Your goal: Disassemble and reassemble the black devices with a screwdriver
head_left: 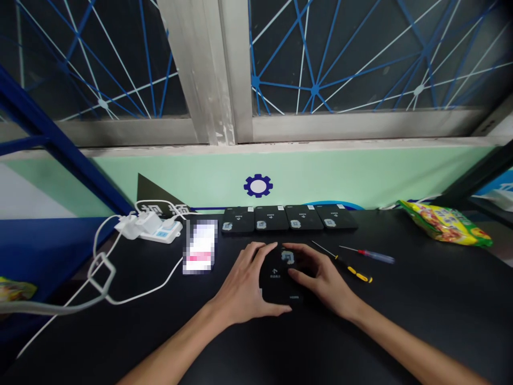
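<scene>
A flat black set-top box (276, 286) lies on the dark table before me, with a printed square, small white lettering and an HDMI mark on its upper face. Around its left side curls my left hand (244, 283), thumb along the near edge and fingers at the far edge. My right hand (324, 278) grips the right side, its thumb resting on top and its fingers reaching the far edge. Just right of that hand are a screwdriver with a yellow and black handle (353, 271) and another with a red and clear bluish handle (375, 256).
Several similar black boxes (272, 219) stand in a row against the green wall. A phone with a lit, blurred screen (200, 247) lies left, wired toward a white power strip (162, 232) with plugs and loose cables. A yellow-green snack bag (447, 223) sits far right.
</scene>
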Demonstrator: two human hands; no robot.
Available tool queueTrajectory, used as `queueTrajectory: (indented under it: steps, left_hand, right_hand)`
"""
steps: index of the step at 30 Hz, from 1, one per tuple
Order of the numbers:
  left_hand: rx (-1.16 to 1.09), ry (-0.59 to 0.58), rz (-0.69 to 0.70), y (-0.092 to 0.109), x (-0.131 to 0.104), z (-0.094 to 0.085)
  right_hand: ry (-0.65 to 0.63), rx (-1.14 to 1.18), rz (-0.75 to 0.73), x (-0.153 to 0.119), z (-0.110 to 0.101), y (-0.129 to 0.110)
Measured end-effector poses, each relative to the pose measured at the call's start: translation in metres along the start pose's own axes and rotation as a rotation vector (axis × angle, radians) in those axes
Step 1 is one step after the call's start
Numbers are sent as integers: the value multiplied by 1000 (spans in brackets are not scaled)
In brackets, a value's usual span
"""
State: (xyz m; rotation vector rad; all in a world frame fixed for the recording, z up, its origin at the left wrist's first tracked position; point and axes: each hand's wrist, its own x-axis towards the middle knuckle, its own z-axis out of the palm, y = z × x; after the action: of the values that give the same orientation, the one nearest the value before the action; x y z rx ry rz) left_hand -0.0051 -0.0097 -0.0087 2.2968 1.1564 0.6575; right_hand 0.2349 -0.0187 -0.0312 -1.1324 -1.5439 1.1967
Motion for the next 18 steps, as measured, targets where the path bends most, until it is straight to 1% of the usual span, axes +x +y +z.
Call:
queueTrajectory:
  steps: [3,6,11,14,16,18]
  left_hand:
    - [7,-7,7,-2,0,2]
    - [14,-13,16,-4,0,4]
    - [9,-33,2,-2,0,2]
    - [-61,-33,-7,-1,0,-2]
    - [-130,33,-45,-1,1,-6]
    - [-143,171,-95,-4,3,-9]
  right_hand:
    - [8,-156,-77,0,-3,0]
    - [0,-273,-123,1,-4,-2]
    - [-19,-299,-140,1,-5,-4]
    - [-27,-299,-154,0,-6,-4]
    - [-12,-300,-158,-1,-6,-3]
    - [13,-294,-147,-1,-6,-2]
